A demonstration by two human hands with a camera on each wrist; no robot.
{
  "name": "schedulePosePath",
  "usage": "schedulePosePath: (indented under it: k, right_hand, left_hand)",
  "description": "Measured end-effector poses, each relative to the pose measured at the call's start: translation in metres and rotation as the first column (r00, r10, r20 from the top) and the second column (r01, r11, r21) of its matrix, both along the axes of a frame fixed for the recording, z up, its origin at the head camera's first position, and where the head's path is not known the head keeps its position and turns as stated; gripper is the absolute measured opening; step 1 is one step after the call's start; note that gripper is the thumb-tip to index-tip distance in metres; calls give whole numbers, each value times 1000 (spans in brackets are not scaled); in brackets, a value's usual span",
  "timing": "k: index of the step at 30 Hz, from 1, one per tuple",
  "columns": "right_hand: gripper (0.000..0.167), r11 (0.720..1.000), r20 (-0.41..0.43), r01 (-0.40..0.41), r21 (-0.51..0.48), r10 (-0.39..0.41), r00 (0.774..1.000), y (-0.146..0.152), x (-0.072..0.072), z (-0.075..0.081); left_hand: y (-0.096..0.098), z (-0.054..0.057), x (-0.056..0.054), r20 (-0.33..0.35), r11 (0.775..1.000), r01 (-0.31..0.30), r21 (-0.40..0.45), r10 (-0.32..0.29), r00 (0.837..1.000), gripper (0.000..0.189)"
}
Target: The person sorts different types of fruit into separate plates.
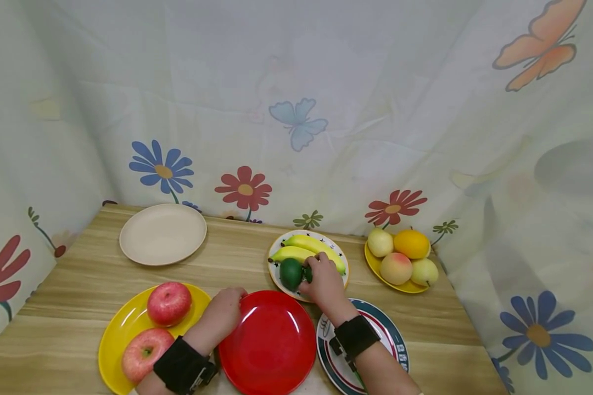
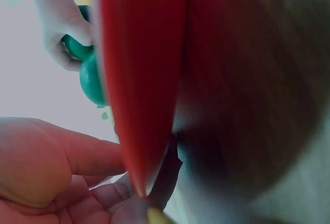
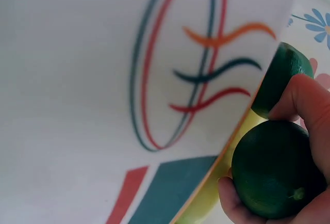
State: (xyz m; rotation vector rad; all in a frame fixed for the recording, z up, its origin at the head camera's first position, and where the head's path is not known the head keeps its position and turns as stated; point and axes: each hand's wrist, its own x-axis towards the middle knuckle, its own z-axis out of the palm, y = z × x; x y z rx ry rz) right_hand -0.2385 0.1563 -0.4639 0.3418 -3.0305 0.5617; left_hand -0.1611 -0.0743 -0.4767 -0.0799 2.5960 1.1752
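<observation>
My left hand (image 1: pixel 225 312) pinches the left rim of a red plate (image 1: pixel 269 343), thumb on one face and fingers on the other in the left wrist view. My right hand (image 1: pixel 322 281) reaches over a small patterned plate (image 1: pixel 280 240) at the back. It grips a dark green lime (image 3: pixel 276 170), fingers curled round it. A second lime (image 1: pixel 290 273) sits right beside the held one, in front of two yellow bananas (image 1: pixel 308 245) on that plate. Under my right forearm lies a white plate with a dark green rim (image 1: pixel 397 343).
A yellow plate (image 1: pixel 110 345) with two red apples (image 1: pixel 169 303) stands left of the red plate. An oval beige plate (image 1: pixel 163 235) is at the back left. At the back right, a yellow dish (image 1: pixel 374 267) bears several fruits, including a peach (image 1: pixel 396 268). Patterned curtains surround the table.
</observation>
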Motion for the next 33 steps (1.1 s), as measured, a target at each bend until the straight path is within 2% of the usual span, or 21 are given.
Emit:
schedulePosePath:
  k: [8, 15, 22, 33]
  right_hand:
    - [24, 998, -23, -7, 60, 8, 1000, 1, -2, 0]
    - [20, 994, -8, 7, 107, -6, 1000, 0, -3, 3]
    - [21, 998, 11, 9, 70, -9, 1000, -1, -2, 3]
    - [20, 1000, -6, -1, 25, 1, 1000, -3, 4, 9]
  left_hand:
    - [0, 1, 1, -4, 1000, -5, -8, 5, 1000, 24]
    - [1, 2, 1, 5, 1000, 0, -5, 0, 1000, 25]
    - [1, 3, 1, 19, 1000, -7, -2, 7, 1000, 26]
    - [-1, 4, 0, -22, 1000, 14, -24, -14, 1000, 25]
